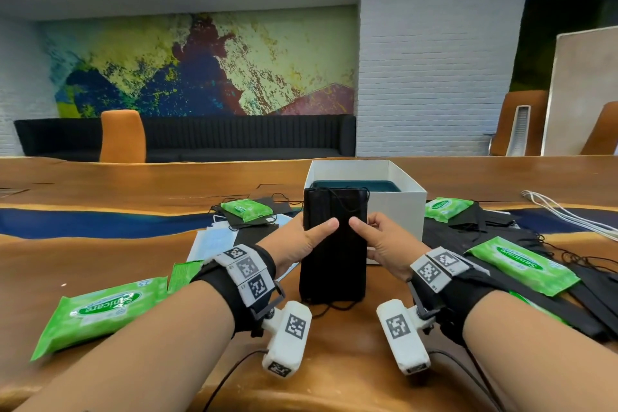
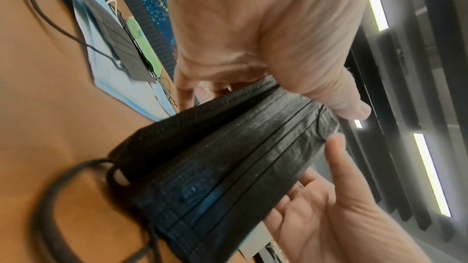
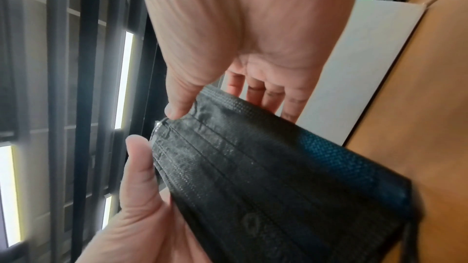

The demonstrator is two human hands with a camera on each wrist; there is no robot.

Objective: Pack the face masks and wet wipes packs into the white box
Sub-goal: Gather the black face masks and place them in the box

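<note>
A stack of black face masks (image 1: 334,254) stands on end on the table, just in front of the white box (image 1: 398,207). My left hand (image 1: 311,234) grips its left edge and my right hand (image 1: 371,234) its right edge, thumbs on the near face and fingers behind. The left wrist view shows the stack (image 2: 228,157) pinched under my left thumb (image 2: 354,111). In the right wrist view the masks (image 3: 278,177) lie against the fingers (image 3: 255,91) of my right hand. Something dark teal (image 1: 354,186) lies inside the box. Green wet wipes packs lie at the near left (image 1: 100,311), left of the box (image 1: 246,209), right of it (image 1: 446,207) and at the near right (image 1: 521,264).
Loose blue masks (image 1: 214,241) lie to the left of my hands and loose black masks (image 1: 468,227) spread to the right. A white cable (image 1: 568,217) runs across the wooden table (image 1: 133,184) at far right. An orange chair (image 1: 122,135) stands behind the table.
</note>
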